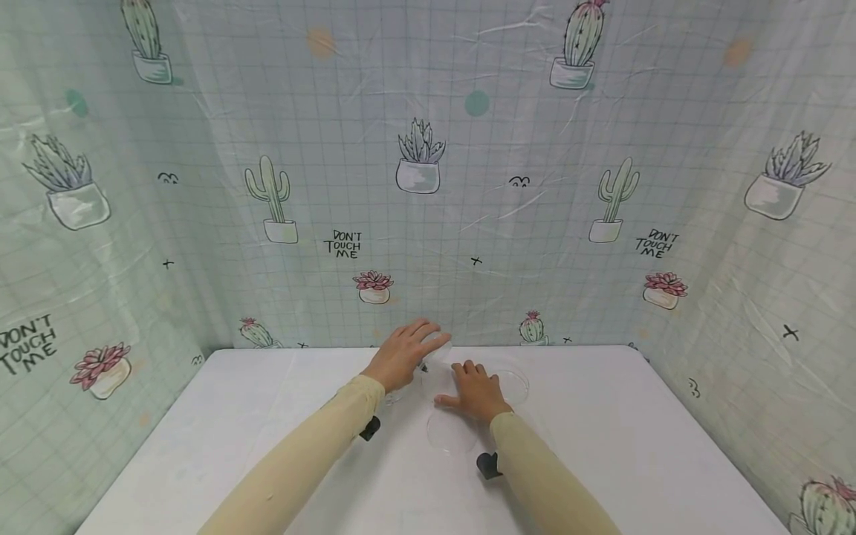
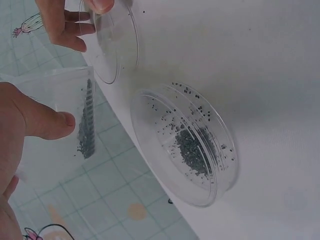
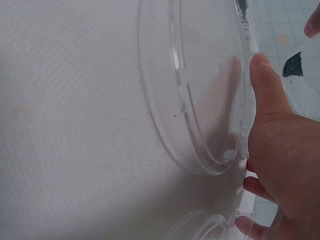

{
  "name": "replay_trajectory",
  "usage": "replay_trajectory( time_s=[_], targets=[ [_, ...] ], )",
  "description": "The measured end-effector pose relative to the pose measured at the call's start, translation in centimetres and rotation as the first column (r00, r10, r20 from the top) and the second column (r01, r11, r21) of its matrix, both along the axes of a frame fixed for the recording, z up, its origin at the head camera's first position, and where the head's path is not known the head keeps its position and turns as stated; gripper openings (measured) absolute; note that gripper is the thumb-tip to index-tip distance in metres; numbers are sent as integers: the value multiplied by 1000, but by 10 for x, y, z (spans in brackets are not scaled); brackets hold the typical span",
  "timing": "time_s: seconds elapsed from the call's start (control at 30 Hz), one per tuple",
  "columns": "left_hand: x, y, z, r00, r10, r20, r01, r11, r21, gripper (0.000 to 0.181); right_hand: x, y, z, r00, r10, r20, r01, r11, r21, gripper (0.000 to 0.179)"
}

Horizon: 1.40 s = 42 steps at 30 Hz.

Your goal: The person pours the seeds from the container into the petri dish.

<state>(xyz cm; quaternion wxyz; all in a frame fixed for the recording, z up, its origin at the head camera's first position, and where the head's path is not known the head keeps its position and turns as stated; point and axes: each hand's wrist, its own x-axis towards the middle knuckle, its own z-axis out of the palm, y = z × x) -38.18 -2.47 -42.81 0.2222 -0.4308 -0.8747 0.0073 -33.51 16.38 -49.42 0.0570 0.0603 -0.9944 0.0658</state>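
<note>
My left hand grips a clear container, its thumb laid along the side. Dark granules lie against one inner wall of this tilted container. Just below it, a clear round dish on the table holds a heap of small dark granules, with more scattered around inside. My right hand is spread low over the table, fingers and thumb apart. Its thumb reaches the far edge of a second clear dish, which has no heap inside.
Another clear dish lies to the right of my right hand. A white table carries everything, with a cactus-patterned sheet hanging behind and along both sides. A few stray granules dot the tabletop.
</note>
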Motion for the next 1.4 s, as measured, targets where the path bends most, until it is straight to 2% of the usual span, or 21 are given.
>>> replay_trajectory(
  time_s=[0.63, 1.23, 1.4],
  targets=[
    [-2, 3, 0, 999, -23, -33, 22, 999, -30, 81, -3, -1, -4, 1000, -12, 23, 12, 1000, -29, 86],
    [-1, 6, 1, 996, -46, -75, 43, 998, -45, 67, -3, 0, -5, 1000, 2, -4, -2, 1000, -28, 86],
    [-1, 6, 1, 995, -50, -90, 45, 997, -58, 67, -4, 1, -5, 1000, 5, -4, -5, 1000, -23, 86]
  ],
)
